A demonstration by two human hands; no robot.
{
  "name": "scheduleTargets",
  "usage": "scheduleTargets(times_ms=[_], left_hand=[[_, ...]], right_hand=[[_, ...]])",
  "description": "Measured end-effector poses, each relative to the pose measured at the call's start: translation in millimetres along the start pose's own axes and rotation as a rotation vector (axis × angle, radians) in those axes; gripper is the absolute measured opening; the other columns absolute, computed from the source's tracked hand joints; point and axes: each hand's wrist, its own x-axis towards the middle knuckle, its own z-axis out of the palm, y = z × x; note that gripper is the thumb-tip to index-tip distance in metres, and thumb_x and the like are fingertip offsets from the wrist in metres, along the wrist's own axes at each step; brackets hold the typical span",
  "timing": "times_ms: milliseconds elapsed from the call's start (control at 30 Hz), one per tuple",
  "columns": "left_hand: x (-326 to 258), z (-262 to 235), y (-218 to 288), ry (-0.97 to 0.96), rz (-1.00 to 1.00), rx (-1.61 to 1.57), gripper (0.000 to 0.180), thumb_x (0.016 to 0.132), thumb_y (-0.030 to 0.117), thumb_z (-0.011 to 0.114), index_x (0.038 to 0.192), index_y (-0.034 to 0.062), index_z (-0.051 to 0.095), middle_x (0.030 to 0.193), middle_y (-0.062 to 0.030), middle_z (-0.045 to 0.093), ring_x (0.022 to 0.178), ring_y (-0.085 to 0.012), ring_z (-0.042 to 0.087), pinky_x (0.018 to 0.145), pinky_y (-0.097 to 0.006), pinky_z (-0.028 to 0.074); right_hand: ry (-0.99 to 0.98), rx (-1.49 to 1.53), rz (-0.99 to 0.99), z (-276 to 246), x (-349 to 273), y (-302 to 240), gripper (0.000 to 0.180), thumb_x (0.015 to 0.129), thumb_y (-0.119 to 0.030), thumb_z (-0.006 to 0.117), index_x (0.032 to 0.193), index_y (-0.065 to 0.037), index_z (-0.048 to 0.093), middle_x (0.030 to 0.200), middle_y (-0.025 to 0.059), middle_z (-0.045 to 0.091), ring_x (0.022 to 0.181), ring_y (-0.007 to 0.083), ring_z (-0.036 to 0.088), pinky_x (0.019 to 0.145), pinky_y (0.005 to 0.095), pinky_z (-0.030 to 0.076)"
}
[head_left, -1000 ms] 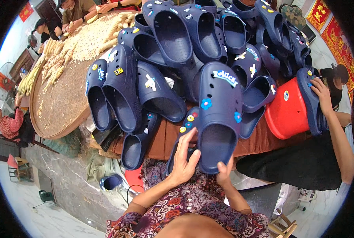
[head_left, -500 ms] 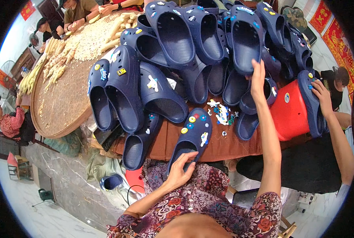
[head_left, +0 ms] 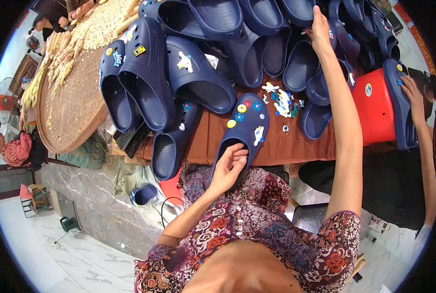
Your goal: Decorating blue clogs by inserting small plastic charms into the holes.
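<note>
A navy clog (head_left: 247, 119) with flower, ring and white figure charms on its toe lies at the table's front edge. My left hand (head_left: 231, 163) grips it at the foot opening, its curled fingers inside. My right hand (head_left: 319, 31) reaches far forward and closes on the heel of another navy clog (head_left: 298, 12) high in the heap; the picture's top edge cuts off that clog's toe. Between my arms, a small pile of loose charms (head_left: 284, 103) rests on the brown cloth (head_left: 203, 141). Several more navy clogs (head_left: 198, 83) are stacked behind and to the left.
At the right a co-worker's hand (head_left: 411, 90) touches a navy clog (head_left: 399, 110) against a red plastic bin (head_left: 374, 105). A round woven tray (head_left: 71, 117) with corn kernels stands at the left. One clog (head_left: 143, 195) lies below the table.
The view has tilted down, so the table and heap sit higher in the picture. My left fingers have curled into the clog's opening. My right hand stays at the heel of the clog in the heap.
</note>
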Motion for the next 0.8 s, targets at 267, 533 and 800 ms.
scheduleTargets(times_ms=[267, 533, 800], left_hand=[[10, 4, 7, 0.028, -0.036, -0.12, 0.045, 0.103, 0.016, 0.052, 0.142, -0.003, 0.04, 0.13, -0.0126, 0.056, 0.118, -0.0205, 0.057, 0.103, -0.035, 0.045], [25, 8, 8, 0.022, -0.039, -0.267, 0.05, 0.103, 0.023, 0.053, 0.144, -0.0031, 0.041, 0.134, -0.0098, 0.056, 0.121, -0.0157, 0.054, 0.103, -0.033, 0.042], [36, 10, 20, 0.026, -0.1, -0.407, 0.052, 0.096, 0.026, 0.062, 0.135, -0.0048, 0.047, 0.133, -0.0103, 0.057, 0.12, -0.0179, 0.056, 0.104, -0.036, 0.042]], right_hand=[[0.03, -0.056, -0.086, 17, -26, 8, 0.062, 0.096, -0.043, 0.065, 0.142, -0.007, 0.045, 0.12, 0.0123, 0.06, 0.085, 0.0167, 0.062, 0.065, 0.0278, 0.056], [0.038, -0.213, -0.259, -19, -30, 22, 0.045, 0.093, -0.027, 0.071, 0.126, 0.001, 0.057, 0.107, 0.0065, 0.064, 0.088, 0.0132, 0.061, 0.077, 0.0284, 0.052], [-0.227, -0.353, -0.403, 6, -234, 7, 0.019, 0.093, -0.009, 0.065, 0.111, -0.004, 0.065, 0.105, 0.0043, 0.066, 0.097, 0.0117, 0.06, 0.078, 0.0272, 0.048]])
